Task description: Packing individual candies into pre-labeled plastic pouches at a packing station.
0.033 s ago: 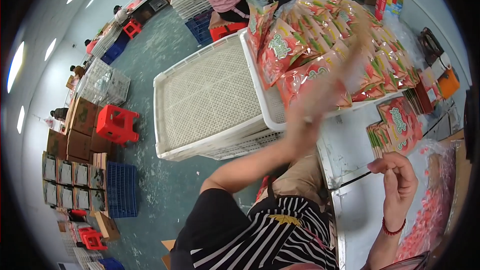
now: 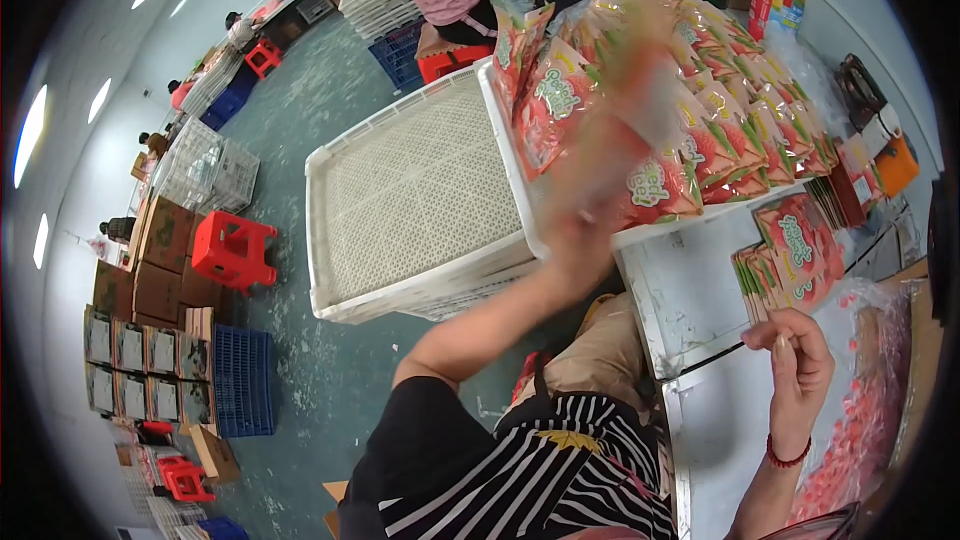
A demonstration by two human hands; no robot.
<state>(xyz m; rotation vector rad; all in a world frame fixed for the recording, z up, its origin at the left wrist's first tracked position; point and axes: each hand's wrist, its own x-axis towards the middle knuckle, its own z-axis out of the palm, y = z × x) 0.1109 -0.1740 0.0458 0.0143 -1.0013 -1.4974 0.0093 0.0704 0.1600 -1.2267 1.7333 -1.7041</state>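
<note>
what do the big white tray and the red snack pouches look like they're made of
White tray: seemingly moulded plastic, matte, judging by its fine perforated grid floor and thick rim. Snack pouches: likely thin glossy plastic film; they show shine and crinkled edges. The blurred left hand reaches toward them.

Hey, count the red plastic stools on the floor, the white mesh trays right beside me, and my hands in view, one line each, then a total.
Red plastic stools: 3, one by the cardboard boxes, one far back, one at the lower left
White mesh trays: 1
Hands: 2, left hand blurred, right hand
Total: 6
</note>
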